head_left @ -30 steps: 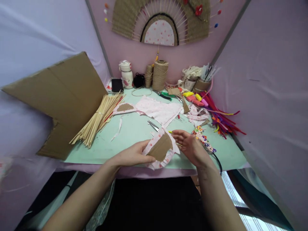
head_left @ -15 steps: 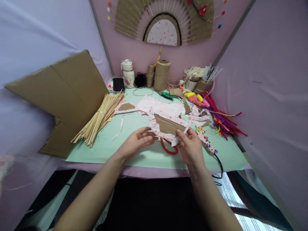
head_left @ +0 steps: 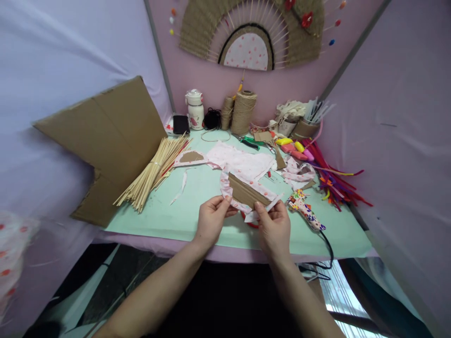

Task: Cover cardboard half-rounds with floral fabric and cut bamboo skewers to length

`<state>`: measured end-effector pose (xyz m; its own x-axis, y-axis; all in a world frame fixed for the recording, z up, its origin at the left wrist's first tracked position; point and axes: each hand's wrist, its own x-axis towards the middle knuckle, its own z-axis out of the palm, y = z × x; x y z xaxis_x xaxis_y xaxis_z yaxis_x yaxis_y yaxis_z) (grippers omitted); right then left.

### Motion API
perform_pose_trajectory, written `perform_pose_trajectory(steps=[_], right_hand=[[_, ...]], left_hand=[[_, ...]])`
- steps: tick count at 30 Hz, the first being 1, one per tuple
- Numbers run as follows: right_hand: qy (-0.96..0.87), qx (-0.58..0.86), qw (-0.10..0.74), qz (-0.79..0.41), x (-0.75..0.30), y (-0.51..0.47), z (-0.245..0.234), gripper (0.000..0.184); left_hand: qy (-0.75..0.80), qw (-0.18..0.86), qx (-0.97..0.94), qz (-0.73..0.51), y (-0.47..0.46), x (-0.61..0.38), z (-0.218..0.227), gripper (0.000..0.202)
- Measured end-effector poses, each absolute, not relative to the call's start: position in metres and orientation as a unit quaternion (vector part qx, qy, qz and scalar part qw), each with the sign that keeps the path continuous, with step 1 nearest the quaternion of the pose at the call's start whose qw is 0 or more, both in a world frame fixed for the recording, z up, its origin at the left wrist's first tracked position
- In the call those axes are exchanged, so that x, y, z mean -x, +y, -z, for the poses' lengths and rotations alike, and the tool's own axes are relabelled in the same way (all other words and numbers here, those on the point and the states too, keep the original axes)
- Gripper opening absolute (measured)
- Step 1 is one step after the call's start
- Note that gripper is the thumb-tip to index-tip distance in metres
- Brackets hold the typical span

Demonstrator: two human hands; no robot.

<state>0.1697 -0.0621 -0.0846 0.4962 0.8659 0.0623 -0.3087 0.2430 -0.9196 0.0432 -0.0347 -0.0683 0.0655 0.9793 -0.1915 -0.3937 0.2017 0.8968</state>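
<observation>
A cardboard half-circle (head_left: 244,191) edged with folded pink-and-white patterned fabric is held up over the front of the table. My left hand (head_left: 212,217) pinches its lower left edge between thumb and fingers. At the lower right, my right hand (head_left: 273,225) grips the same piece, its thumb on the cardboard beside a loose fabric flap. Beneath it the red scissors (head_left: 251,224) lie mostly hidden. Another fabric-edged cardboard half-circle (head_left: 192,157) rests farther back on the left, next to a flat sheet of patterned fabric (head_left: 243,157).
Left: a bundle of thin sticks (head_left: 151,171) and a leaning cardboard sheet (head_left: 116,136). Right: a flower-patterned glue gun (head_left: 306,211) with a black cord, fabric scraps (head_left: 298,171) and pipe cleaners (head_left: 331,176). Behind: twine spools (head_left: 243,112), a white bottle (head_left: 195,110) and pliers (head_left: 251,142).
My left hand has closed from loose, spread fingers onto the left edge of the fabric-edged piece. That piece has come slightly lower and covers more of the scissors. The camera view has shifted.
</observation>
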Motion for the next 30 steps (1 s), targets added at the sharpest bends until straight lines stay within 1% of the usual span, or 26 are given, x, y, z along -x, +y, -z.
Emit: perform_pose_trajectory(steps=[3, 5, 8, 10, 12, 16, 19, 26, 30], right_hand=[[-0.279, 0.463, 0.733, -0.413, -0.165, -0.062, 0.087, 0.036], [-0.25, 0.462, 0.73, -0.437, -0.165, -0.061, 0.086, 0.038], [-0.223, 0.458, 0.727, -0.461, -0.165, -0.06, 0.085, 0.042], [-0.22, 0.455, 0.726, -0.467, -0.166, -0.06, 0.085, 0.043], [-0.219, 0.455, 0.723, -0.472, -0.166, -0.06, 0.086, 0.041], [-0.223, 0.461, 0.713, -0.479, -0.165, -0.061, 0.089, 0.04], [-0.239, 0.463, 0.709, -0.475, -0.163, -0.063, 0.091, 0.042], [-0.284, 0.471, 0.71, -0.44, -0.157, -0.067, 0.1, 0.044], [-0.279, 0.472, 0.712, -0.439, -0.156, -0.068, 0.101, 0.044]], left_hand=[[0.442, 0.643, -0.339, -0.525, -0.034, -0.042, 0.07, 0.028], [0.423, 0.668, -0.325, -0.519, -0.034, -0.04, 0.07, 0.031], [0.383, 0.702, -0.299, -0.52, -0.033, -0.035, 0.071, 0.046], [0.377, 0.702, -0.297, -0.526, -0.032, -0.032, 0.071, 0.052], [0.38, 0.688, -0.301, -0.54, -0.03, -0.031, 0.07, 0.047], [0.377, 0.668, -0.305, -0.565, -0.025, -0.033, 0.067, 0.031], [0.383, 0.659, -0.296, -0.575, -0.021, -0.034, 0.064, 0.026], [0.416, 0.627, -0.304, -0.584, -0.019, -0.034, 0.064, 0.029], [0.424, 0.628, -0.299, -0.58, -0.02, -0.033, 0.064, 0.033]])
